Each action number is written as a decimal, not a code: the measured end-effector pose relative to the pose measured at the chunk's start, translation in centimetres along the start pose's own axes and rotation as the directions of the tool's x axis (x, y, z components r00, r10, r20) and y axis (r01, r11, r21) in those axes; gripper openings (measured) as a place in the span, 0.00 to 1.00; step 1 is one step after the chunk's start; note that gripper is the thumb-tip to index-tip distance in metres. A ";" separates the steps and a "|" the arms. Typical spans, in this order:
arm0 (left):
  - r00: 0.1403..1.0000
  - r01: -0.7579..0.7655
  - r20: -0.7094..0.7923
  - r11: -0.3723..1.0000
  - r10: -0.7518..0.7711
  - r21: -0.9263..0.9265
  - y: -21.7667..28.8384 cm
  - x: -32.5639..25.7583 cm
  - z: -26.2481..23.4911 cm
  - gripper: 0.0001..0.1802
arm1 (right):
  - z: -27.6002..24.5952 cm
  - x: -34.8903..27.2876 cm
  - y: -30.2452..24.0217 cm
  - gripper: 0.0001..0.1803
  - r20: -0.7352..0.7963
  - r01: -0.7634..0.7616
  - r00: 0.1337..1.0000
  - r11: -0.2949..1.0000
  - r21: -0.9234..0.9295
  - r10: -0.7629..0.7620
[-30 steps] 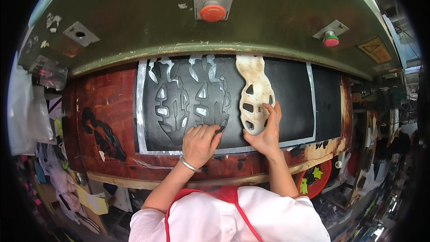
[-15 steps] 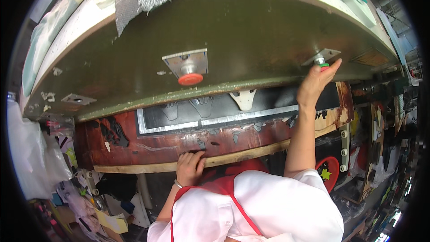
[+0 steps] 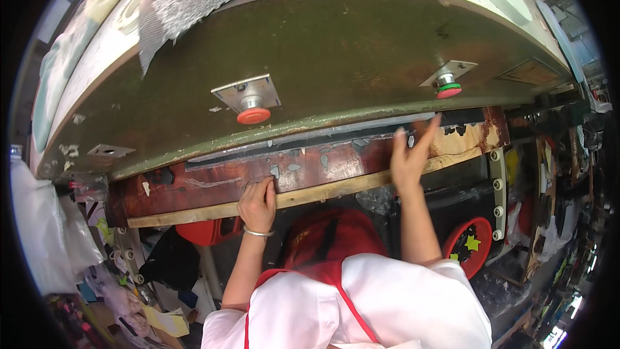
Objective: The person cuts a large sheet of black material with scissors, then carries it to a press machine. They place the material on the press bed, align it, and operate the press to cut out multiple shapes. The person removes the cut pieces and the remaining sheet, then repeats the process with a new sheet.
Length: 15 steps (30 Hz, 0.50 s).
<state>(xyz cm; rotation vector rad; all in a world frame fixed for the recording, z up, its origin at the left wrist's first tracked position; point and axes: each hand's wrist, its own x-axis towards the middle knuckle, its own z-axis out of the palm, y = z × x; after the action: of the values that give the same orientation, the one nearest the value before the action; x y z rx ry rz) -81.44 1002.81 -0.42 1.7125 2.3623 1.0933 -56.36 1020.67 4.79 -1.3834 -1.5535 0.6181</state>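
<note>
My left hand (image 3: 257,205) is closed, fingers curled, at the pale wooden front edge (image 3: 336,189) of a reddish-brown board (image 3: 245,173). Whether anything is inside those fingers is hidden. To the right, my right hand (image 3: 409,165) has its fingers apart, slightly blurred, over the board and holding nothing. Small dark cut-out pieces (image 3: 324,160) lie on the board. Behind it, a narrow strip of black mat (image 3: 349,134) shows beneath a large green machine panel (image 3: 361,45). The panel carries a red push button (image 3: 253,115) and a green-and-red one (image 3: 448,90).
A red bucket (image 3: 468,245) with dark and yellow scraps stands at lower right. Another red container (image 3: 206,231) sits under the board at left. Grey mesh cloth (image 3: 194,0) drapes over the machine's top. Plastic sheeting (image 3: 48,213) hangs at far left.
My right hand has left the green-and-red button and come down toward the board. My left hand stays at the wooden edge. Less of the black mat shows, and its white cut-out shape is hidden.
</note>
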 end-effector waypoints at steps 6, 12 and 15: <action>1.000 0.002 0.020 0.997 0.000 -0.073 0.0 -1.6 0.2 0.02 | -1.5 -7.2 4.0 0.10 0.376 0.013 0.927 1.000 -0.023 -0.003; 0.999 0.028 0.032 0.995 -0.025 -0.100 1.9 -5.5 -1.3 0.02 | -4.7 -10.5 3.5 0.06 0.387 0.286 0.894 0.952 -0.105 -0.226; 0.982 0.103 0.166 0.991 -0.088 -0.083 3.3 -8.4 -3.2 0.02 | -5.7 -9.9 1.7 0.05 0.294 0.341 0.910 0.931 -0.129 -0.292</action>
<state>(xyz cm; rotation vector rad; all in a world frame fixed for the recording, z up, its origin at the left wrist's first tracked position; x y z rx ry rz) -76.70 994.63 0.70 1.5756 2.2351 0.9912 -51.26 1010.50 2.83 -1.1687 -2.0477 0.4890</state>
